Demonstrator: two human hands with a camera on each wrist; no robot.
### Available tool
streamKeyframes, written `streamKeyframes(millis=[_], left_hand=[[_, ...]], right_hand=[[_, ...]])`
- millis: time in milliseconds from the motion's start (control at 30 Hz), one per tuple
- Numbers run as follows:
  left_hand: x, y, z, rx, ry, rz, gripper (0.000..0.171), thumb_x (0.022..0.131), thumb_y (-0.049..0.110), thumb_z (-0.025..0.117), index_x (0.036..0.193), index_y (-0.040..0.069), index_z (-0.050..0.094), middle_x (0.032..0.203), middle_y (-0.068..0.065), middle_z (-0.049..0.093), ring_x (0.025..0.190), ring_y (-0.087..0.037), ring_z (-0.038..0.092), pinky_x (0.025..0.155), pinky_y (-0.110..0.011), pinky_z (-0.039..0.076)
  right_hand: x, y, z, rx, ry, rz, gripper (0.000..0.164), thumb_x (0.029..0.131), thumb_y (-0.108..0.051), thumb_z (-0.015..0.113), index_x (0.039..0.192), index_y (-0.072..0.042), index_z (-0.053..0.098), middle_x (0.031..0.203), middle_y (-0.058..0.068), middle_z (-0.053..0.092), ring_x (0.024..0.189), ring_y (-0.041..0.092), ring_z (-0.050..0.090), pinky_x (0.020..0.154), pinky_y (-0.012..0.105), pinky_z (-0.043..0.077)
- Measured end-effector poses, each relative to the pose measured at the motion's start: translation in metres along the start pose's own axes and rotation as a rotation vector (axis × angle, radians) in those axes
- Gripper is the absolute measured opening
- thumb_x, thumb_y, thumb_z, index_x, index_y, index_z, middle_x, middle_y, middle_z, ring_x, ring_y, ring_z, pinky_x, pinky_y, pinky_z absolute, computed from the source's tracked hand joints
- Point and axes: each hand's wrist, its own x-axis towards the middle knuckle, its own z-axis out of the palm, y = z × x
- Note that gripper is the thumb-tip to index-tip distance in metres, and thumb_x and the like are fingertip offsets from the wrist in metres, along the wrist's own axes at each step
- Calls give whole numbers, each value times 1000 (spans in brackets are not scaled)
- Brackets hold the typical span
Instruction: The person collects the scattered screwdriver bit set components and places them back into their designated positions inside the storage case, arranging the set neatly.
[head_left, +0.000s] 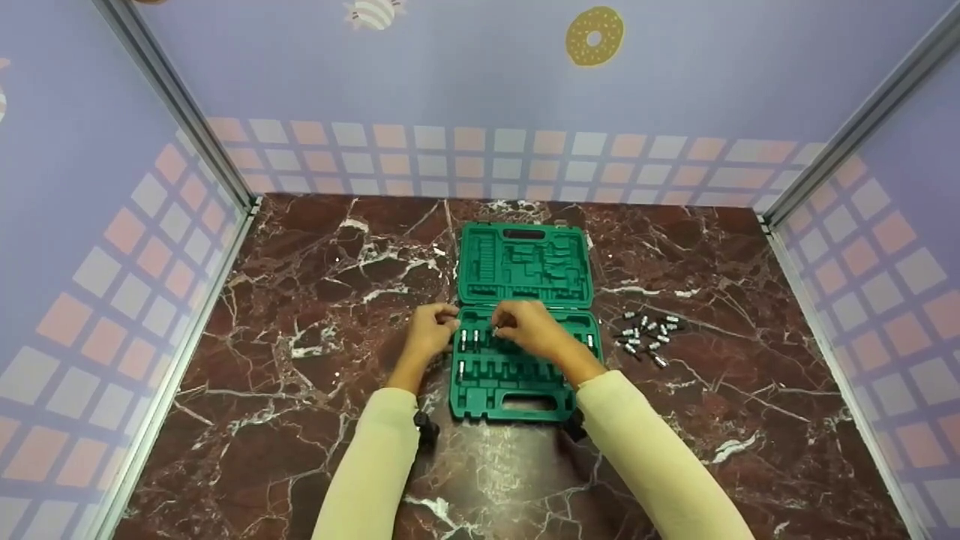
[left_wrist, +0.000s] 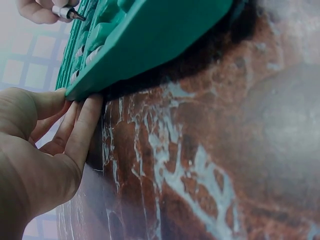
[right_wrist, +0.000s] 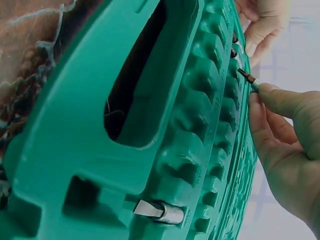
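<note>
A green plastic socket case (head_left: 474, 401) lies unfolded on the table, its moulded slots facing up. Between thumb and fingers, my right hand (head_left: 529, 328) pinches a bit socket (right_wrist: 253, 82), a metal socket with a dark tip, just above the upper slot row. My left hand (head_left: 430, 330) holds the case's left edge, thumb at the rim and fingers against the side in the left wrist view. Bit sockets (head_left: 463, 340) fill a few slots at the left, and another bit socket (head_left: 590, 342) sits at the right end. One flat-tipped bit socket (right_wrist: 170, 214) shows close up in the right wrist view.
Several loose bit sockets (head_left: 651, 330) are scattered on the marbled table (head_left: 337, 465) right of the case. The open lid (head_left: 525, 262) lies flat behind the slots. Patterned wall panels (head_left: 480, 82) enclose the back and both sides.
</note>
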Motion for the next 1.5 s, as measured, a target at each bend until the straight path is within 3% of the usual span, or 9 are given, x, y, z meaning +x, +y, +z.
streamKeyframes(millis=[533, 833, 1167, 1500], left_hand=[[0, 3, 0, -31, 6, 22, 19, 97, -2, 65, 114, -3, 74, 102, -19, 71, 89, -27, 68, 62, -37, 60], [4, 2, 1, -5, 5, 11, 20, 98, 0, 66, 116, -1, 74, 104, -19, 71, 86, -25, 67, 62, -36, 60], [1, 1, 1, -22, -5, -8, 22, 99, 0, 64, 119, -2, 73, 108, -20, 70, 91, -27, 67, 65, -38, 61], [1, 2, 0, -12, 4, -5, 21, 99, 2, 65, 118, 1, 74, 105, -17, 70, 87, -25, 67, 63, -36, 61]], right_hand=[[11, -5, 9, -120, -26, -57, 10, 96, -7, 73, 105, -4, 76, 104, 12, 74, 97, 27, 72, 85, 42, 59], [14, -7, 13, -113, 0, 17, 6, 94, -7, 75, 100, -5, 77, 101, 11, 74, 95, 26, 71, 84, 42, 59], [22, -12, 17, -105, 13, 173, 14, 91, -9, 79, 104, -6, 73, 101, 11, 72, 95, 27, 68, 83, 43, 57], [23, -13, 19, -81, 56, 189, 11, 91, -7, 79, 98, -5, 70, 98, 12, 70, 93, 28, 66, 83, 44, 56]])
